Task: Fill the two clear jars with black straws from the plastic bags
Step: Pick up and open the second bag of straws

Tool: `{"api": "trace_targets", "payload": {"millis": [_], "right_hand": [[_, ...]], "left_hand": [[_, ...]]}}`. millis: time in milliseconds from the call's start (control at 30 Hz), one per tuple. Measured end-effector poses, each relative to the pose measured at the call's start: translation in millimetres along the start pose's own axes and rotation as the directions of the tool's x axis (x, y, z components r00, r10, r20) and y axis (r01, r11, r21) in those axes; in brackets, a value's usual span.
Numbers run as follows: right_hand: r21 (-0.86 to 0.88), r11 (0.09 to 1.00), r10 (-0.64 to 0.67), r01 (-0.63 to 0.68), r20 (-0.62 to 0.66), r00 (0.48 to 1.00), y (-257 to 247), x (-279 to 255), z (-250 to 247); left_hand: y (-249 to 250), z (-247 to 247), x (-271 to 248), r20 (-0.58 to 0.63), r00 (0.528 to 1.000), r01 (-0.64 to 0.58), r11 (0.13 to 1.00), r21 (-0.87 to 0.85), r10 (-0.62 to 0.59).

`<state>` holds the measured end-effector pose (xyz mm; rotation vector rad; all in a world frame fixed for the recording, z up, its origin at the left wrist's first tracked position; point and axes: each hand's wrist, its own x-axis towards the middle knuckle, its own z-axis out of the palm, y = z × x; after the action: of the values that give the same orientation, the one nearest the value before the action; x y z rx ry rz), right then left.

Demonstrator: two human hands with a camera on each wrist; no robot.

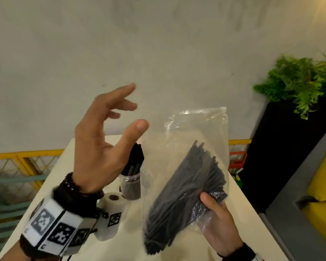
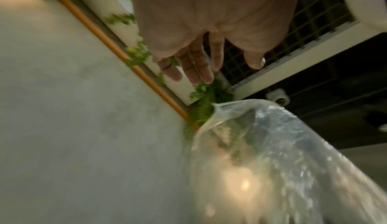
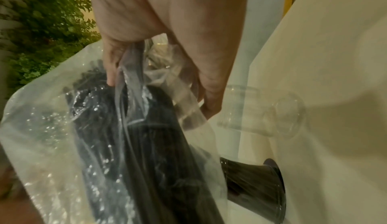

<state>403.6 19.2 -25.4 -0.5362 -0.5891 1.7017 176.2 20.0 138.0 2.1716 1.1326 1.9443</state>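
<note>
Straws (image 1: 184,187), black and bundled, sit inside the plastic bag (image 1: 196,129) that the right hand (image 1: 219,223) grips by its lower end above the desk (image 1: 248,232). Left of the bag, the left hand (image 1: 102,140) hovers with fingers spread, holding nothing. Behind that hand stands a straw-filled jar (image 1: 131,187).

white table (image 1: 239,230); paper roll (image 1: 112,201) on it; yellow railing (image 1: 23,153) behind; green plant (image 1: 297,81) (black planter).

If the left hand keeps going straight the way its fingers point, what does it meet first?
Probably the open top of the plastic bag, just right of the left hand; depth is unclear, so the fingers might pass behind it toward the wall.
</note>
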Motion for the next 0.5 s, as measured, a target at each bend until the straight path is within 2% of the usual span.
{"api": "trace_targets", "payload": {"millis": [33,67,100,133,167,200,233,267,300,367,433,500], "right_hand": [[0.01,1.0,0.003,-0.003,0.011,1.0,-3,3,-1],[0.015,1.0,0.008,-0.009,0.034,0.999,-5,6,-1],[0.009,1.0,0.019,-0.02,0.033,0.999,-7,8,0],[0.01,1.0,0.026,-0.027,0.047,0.999,-10,9,2],[0.008,1.0,0.026,-0.026,0.046,0.999,-9,11,5],[-0.007,1.0,0.02,-0.019,0.06,0.998,-8,14,9],[-0.04,0.999,0.037,-0.033,0.091,0.995,-7,15,17],[-0.092,0.994,0.059,-0.05,0.093,0.994,-2,16,27],[-0.163,0.984,0.078,-0.066,0.073,0.994,5,18,34],[-0.363,0.928,0.094,-0.087,0.003,0.996,20,16,52],[-0.557,0.823,0.167,-0.109,0.054,0.984,29,12,65],[-0.598,0.798,0.156,-0.074,0.086,0.984,25,6,81]], "left_hand": [[-12,-10,-13,-0.035,0.993,0.112,0.992,-0.059,-0.114],[-25,-19,-29,-0.011,0.965,0.261,0.96,-0.105,-0.263],[-35,-25,-45,0.077,0.909,0.416,0.902,-0.116,-0.409],[-42,-27,-61,0.21,0.825,0.551,0.829,-0.091,-0.525],[-45,-27,-74,0.358,0.732,0.635,0.771,-0.052,-0.58],[-44,-23,-84,0.497,0.644,0.685,0.728,-0.036,-0.582],[-41,-16,-93,0.605,0.576,0.714,0.699,-0.045,-0.55],[-36,-6,-98,0.677,0.534,0.73,0.681,-0.066,-0.507],[-30,4,-103,0.708,0.513,0.746,0.66,-0.088,-0.485],[-20,24,-110,0.707,0.498,0.81,0.561,-0.173,-0.501],[-17,37,-120,0.65,0.474,0.865,0.453,-0.217,-0.593],[-19,39,-127,0.564,0.473,0.876,0.427,-0.223,-0.676]]}}
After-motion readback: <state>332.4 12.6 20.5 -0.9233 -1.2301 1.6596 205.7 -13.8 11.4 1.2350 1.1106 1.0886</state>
